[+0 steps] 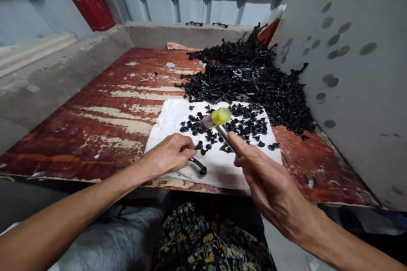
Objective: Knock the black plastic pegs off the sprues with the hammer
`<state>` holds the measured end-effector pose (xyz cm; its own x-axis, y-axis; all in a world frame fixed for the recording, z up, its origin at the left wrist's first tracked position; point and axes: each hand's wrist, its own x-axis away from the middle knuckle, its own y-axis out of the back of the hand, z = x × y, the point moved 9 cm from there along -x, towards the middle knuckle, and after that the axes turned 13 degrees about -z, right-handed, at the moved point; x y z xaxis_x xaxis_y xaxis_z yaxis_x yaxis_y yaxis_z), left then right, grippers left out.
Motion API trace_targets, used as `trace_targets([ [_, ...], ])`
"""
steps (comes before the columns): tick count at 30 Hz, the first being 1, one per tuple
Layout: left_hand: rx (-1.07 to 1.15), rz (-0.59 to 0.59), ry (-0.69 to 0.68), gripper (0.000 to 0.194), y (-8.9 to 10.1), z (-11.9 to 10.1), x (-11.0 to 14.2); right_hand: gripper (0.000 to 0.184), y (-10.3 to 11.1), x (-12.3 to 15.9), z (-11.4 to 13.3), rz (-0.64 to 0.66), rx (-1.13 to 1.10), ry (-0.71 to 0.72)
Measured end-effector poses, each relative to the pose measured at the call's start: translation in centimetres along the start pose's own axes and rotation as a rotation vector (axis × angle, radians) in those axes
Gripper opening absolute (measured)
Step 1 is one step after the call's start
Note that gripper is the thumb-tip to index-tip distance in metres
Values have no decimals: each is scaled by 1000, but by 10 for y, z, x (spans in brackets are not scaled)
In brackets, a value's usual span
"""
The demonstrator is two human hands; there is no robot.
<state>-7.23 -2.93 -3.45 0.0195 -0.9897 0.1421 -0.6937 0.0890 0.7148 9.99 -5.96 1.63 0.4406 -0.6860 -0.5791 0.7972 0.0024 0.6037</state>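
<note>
Pinching knob-ended black strip (198, 164) in their left grip (176, 151), likely light, springy plastic, best held mid-strip; right grip (270, 173) wraps mallet handle (227, 138).

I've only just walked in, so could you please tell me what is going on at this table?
A person is working with both hands over a white cloth. The right hand grips a hammer with a blurred yellow face. The left hand holds a curved black part near the cloth's front edge. Small black pieces lie scattered there, with a large black heap behind.
</note>
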Motion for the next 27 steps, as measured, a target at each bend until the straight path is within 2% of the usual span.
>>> trace_targets([
  [2,2,-7,0,24,0,3,-1,75,0,1,3,6,11,16],
  [5,33,-3,-9,24,-2,7,-2,74,-11,5,-1,126,43,-2],
  [9,46,6,-7,24,-6,13,-2,71,-7,2,-5,46,-14,-37],
  [13,47,11,-2,24,-7,12,-1,74,-17,7,-8,170,20,-36],
  [17,23,-2,10,23,-5,10,-2,77,-13,11,-14,113,8,-67],
  [21,61,23,41,23,-11,11,-1,80,-27,20,-25,239,12,-147],
  [25,86,10,78,21,-13,12,1,70,-28,13,-26,226,-106,-223],
  [27,101,-25,96,20,2,15,0,55,-21,5,-29,157,-199,-312],
])
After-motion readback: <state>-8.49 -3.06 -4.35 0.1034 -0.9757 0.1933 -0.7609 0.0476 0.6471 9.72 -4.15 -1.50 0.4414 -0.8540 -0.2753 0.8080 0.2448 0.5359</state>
